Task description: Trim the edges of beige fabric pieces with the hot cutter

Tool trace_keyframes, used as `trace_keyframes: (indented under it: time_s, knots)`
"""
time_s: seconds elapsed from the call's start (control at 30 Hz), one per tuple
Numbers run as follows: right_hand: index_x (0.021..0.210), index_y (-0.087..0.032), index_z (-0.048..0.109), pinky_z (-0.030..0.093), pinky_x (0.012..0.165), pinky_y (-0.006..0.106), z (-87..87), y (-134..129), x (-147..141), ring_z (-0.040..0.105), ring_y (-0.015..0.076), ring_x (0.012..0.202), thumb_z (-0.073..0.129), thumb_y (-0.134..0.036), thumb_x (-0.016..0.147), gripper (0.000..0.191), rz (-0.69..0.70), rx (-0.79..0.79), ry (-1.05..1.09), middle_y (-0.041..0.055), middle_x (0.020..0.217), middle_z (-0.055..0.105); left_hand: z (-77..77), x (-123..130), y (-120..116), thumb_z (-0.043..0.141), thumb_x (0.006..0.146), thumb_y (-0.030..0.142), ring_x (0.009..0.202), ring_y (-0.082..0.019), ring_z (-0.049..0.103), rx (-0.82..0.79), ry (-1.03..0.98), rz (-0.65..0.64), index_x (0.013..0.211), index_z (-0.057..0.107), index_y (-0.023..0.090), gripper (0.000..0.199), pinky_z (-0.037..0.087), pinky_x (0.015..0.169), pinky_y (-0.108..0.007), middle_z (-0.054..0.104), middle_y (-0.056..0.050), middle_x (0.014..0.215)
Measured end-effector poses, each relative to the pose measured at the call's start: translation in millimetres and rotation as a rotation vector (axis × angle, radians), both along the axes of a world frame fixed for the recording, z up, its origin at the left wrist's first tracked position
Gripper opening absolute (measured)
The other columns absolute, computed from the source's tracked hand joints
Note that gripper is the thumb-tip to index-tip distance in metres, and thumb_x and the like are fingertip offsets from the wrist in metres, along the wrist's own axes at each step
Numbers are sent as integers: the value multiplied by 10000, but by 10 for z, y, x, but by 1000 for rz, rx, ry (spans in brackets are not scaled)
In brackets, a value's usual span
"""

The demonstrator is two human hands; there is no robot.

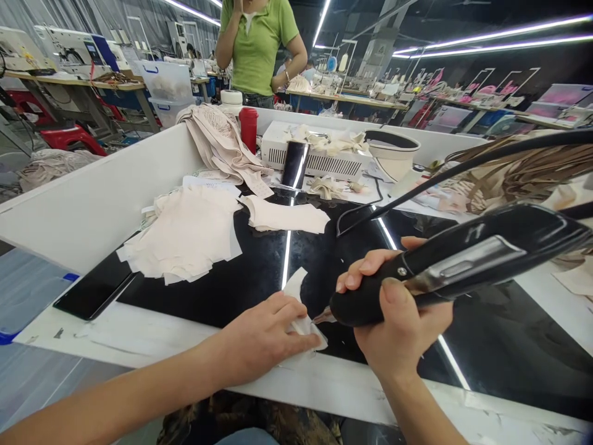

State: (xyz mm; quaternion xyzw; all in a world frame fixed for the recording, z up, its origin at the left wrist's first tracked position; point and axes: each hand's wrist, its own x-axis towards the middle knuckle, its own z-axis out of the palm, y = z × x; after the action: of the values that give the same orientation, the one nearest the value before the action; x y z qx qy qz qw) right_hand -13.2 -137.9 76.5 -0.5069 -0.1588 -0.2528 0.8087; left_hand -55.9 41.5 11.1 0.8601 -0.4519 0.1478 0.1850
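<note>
Holding a pale fabric piece (295, 285) in the left hand (266, 337) on the black tabletop (257, 266), lower centre of the frame; gripping a black handheld tool (463, 262) in the right hand (398, 321). Apparently working along the fabric's edge; calling next for steady aim, clear of fingertips.

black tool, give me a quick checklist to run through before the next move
1. Tool firmly in the right hand: ok, fingers and thumb wrap it.
2. Left hand on the cloth piece: ok, it is touching it.
3. Left hand well away from the tip: not ok, they are very close.
4. Cable off the cloth piece: ok, it runs beyond it.
5. Pile away from the tip: ok, it lies farther off, to the left.
6. Tool switched on or off: cannot tell.
</note>
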Motion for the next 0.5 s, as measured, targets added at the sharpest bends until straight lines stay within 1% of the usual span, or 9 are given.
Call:
trace_keyframes:
  time_s: [0.17,0.3,0.5]
  knots:
    - [1180,-243,606,575,535,307,-2,2,-14,642,147,566,835,-274,847,406,-30,-33,6,-34,806,687,24,-15,-13,519,1069,68,1142,-242,576,-6,-17,13,1336,688,218,349,572,1044,-412,592,-117,1181]
    - [1169,-246,613,562,511,305,10,3,0,626,151,555,847,-278,824,418,-22,-17,-8,-38,790,680,19,-27,-11,542,1060,71,1125,-235,583,-3,-20,24,1331,690,227,346,580,1036,-404,592,-113,1170]
    - [1172,-255,614,554,529,306,1,2,-3,630,153,572,847,-298,828,417,-4,-29,-3,-39,802,680,-5,-23,-23,562,1046,63,1091,-238,585,4,-43,30,1324,702,225,350,584,1009,-403,588,-115,1175]
